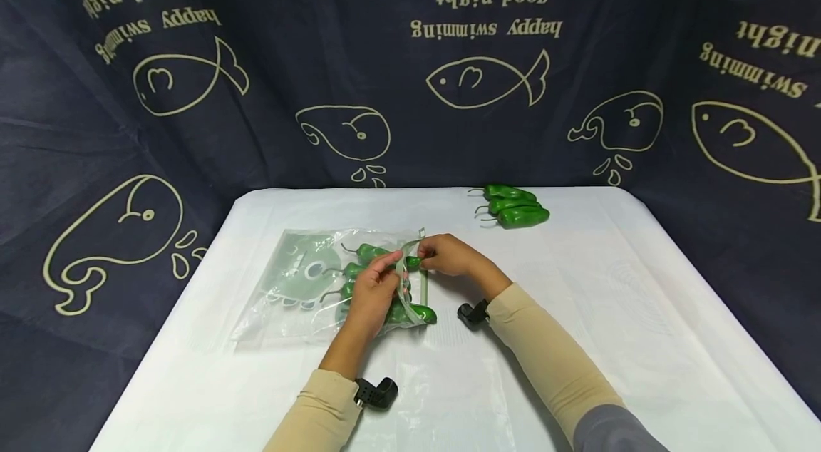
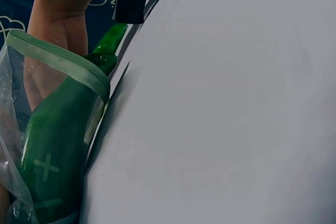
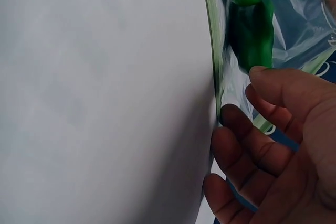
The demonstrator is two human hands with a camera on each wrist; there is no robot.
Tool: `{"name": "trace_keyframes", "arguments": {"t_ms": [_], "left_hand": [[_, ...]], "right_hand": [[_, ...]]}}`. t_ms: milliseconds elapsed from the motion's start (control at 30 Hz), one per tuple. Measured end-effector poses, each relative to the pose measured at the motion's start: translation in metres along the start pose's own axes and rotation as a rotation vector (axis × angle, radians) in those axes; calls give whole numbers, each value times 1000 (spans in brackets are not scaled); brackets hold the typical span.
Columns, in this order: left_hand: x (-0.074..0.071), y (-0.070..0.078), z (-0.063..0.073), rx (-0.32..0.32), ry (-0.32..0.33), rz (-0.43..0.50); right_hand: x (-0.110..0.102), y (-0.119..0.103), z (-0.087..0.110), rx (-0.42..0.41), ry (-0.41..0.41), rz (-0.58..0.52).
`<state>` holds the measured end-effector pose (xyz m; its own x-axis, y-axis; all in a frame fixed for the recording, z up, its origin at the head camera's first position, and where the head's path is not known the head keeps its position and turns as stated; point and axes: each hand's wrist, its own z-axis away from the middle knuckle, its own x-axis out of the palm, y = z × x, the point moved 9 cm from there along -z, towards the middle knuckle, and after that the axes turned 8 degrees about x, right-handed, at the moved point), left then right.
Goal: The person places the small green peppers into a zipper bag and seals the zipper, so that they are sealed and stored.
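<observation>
A clear zip bag (image 1: pixel 259 299) with a pale green cartoon print lies flat, its mouth toward the right. Several green peppers are inside, seen through the plastic; the front pepper (image 1: pixel 423 314) pokes its tip out past the mouth. My left hand (image 1: pixel 373 289) pinches the upper green rim (image 2: pixel 63 61) between thumb and fingers, lifting it. At the far end of the mouth is my right hand (image 1: pixel 447 254), its thumb touching the tip of another pepper (image 3: pixel 257 38). Its other fingers are loosely bent beside the lower green rim (image 3: pixel 214 40).
Three more green peppers (image 1: pixel 516 217) lie side by side at the back right of the white table (image 1: pixel 577 259). Behind the table hangs a dark blue curtain (image 1: pixel 385 31) with fish and whale drawings. Black wrist cameras (image 1: pixel 378 393) are strapped to both forearms.
</observation>
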<state>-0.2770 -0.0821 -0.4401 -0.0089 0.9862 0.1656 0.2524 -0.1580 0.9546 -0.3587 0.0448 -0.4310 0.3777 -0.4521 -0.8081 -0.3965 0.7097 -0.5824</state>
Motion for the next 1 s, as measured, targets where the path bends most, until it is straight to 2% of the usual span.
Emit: {"name": "trace_keyframes", "arguments": {"t_ms": [167,467,1000], "left_hand": [[-3,0,1,9,10,-44],[1,-2,-1,-14,-1,30],[-2,-2,-1,10,19,-19]], "right_hand": [[3,0,-2,17,10,18],[3,-1,-4,41,50,51],[5,0,-9,73,78,79]]}}
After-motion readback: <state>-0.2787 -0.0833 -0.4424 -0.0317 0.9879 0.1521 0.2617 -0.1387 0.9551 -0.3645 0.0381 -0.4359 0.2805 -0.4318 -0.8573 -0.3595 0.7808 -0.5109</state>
